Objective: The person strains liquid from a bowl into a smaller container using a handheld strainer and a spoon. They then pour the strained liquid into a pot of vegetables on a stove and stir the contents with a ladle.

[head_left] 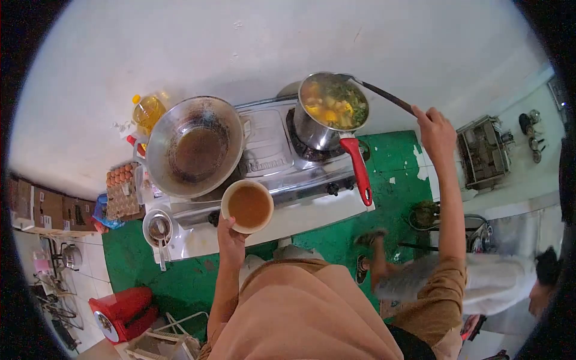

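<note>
My left hand [231, 237] grips a pale bowl [270, 207] filled with orange-brown broth, held in front of the stove's near edge. My right hand [437, 133] is closed around the dark handle of a ladle [387, 95], whose head end reaches over the far rim of a steel pot [319, 132] and is mostly hidden. Soup with yellow chunks and green leaves [336, 108] fills this pot, and its red handle [358, 174] points toward me. Left of the pot, a large wok [161, 157] with brown liquid at the bottom rests on the stove [264, 141].
A bottle of yellow oil [147, 113] stands behind the wok. Eggs in a carton [123, 207] lie at the left. A strainer with a spoon sits on a small container [157, 225] at the counter's left corner. Another person's leg [384, 273] is close on my right.
</note>
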`<control>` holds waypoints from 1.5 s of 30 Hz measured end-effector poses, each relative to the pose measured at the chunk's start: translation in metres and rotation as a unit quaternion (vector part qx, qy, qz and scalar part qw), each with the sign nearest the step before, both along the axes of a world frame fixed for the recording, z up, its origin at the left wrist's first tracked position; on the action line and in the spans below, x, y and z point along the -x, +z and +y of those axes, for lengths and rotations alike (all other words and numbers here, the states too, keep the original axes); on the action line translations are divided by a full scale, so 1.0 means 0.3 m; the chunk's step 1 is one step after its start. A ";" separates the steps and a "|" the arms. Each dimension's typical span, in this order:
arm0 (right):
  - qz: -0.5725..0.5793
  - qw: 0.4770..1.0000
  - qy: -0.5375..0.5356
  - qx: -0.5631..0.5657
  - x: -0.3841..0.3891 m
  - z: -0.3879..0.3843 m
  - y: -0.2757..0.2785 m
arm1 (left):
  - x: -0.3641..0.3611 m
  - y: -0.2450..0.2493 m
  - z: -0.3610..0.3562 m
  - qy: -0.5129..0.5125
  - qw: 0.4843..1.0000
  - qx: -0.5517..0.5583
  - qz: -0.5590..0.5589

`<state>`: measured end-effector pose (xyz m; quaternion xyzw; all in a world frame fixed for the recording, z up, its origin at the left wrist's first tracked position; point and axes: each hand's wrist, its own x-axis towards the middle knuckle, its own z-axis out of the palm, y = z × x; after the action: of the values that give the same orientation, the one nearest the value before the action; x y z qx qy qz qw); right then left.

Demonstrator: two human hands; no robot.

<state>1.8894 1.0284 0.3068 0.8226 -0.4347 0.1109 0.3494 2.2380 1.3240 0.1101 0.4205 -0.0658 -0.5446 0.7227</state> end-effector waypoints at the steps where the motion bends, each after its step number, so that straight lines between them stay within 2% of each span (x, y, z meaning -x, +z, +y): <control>1: 0.036 0.999 -0.008 -0.012 -0.008 -0.018 0.004 | 0.001 -0.003 -0.004 0.000 1.000 -0.007 -0.001; 8: 0.126 0.989 0.045 -0.054 -0.151 -0.091 0.074 | 0.012 0.006 -0.021 0.006 1.000 -0.017 -0.004; 10: 0.188 0.974 -0.003 -0.124 -0.213 -0.101 0.089 | 0.012 0.013 -0.028 0.004 1.000 -0.024 -0.008; 13: 0.212 0.963 0.046 -0.159 -0.245 -0.165 0.072 | 0.017 0.018 -0.034 0.017 1.000 -0.020 -0.007; 17: 0.220 0.945 0.017 -0.243 -0.292 -0.220 0.070 | 0.014 0.011 -0.040 0.021 1.000 -0.018 -0.004; 20: 0.193 0.933 0.007 -0.305 -0.259 -0.290 0.078 | 0.018 0.022 -0.040 0.020 0.999 -0.028 0.000; 22: 0.117 0.911 0.076 -0.389 -0.203 -0.360 0.061 | 0.020 0.028 -0.044 0.018 1.000 -0.025 -0.003; 23: 0.117 0.911 0.075 -0.389 -0.208 -0.360 0.071 | 0.020 0.029 -0.047 0.017 1.000 -0.025 -0.003; 25: 0.028 0.851 -0.056 -0.521 -0.223 -0.354 0.097 | 0.020 0.029 -0.051 0.012 1.000 -0.016 -0.006; 29: -0.044 0.819 -0.059 -0.569 -0.158 -0.406 0.059 | 0.022 0.024 -0.058 0.013 0.999 -0.026 -0.022; 31: -0.127 0.780 -0.084 -0.607 -0.143 -0.391 0.075 | 0.021 0.022 -0.061 0.004 1.000 -0.023 -0.017; 34: -0.157 0.760 -0.106 -0.622 -0.150 -0.340 0.144 | 0.030 0.030 -0.073 0.010 0.999 -0.023 -0.021; 38: -0.180 0.768 -0.095 -0.607 -0.142 -0.310 0.191 | 0.026 0.015 -0.085 0.000 0.999 -0.036 -0.026; 41: -0.158 0.793 -0.080 -0.582 -0.158 -0.287 0.209 | 0.022 0.023 -0.094 -0.018 1.000 -0.020 -0.010; 43: -0.120 0.833 -0.054 -0.538 -0.168 -0.272 0.218 | 0.033 0.046 -0.101 -0.010 0.999 -0.034 -0.022; 44: -0.120 0.833 -0.055 -0.538 -0.180 -0.257 0.225 | 0.034 0.042 -0.105 -0.010 0.999 -0.034 -0.023; 45: -0.078 0.861 -0.018 -0.502 -0.194 -0.234 0.232 | 0.033 0.034 -0.108 -0.009 0.999 -0.039 -0.022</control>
<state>1.9474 0.9581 0.3763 0.8675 -0.4718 -0.0646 -0.1439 2.2281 1.2917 0.1202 0.4593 -0.0641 -0.5443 0.6991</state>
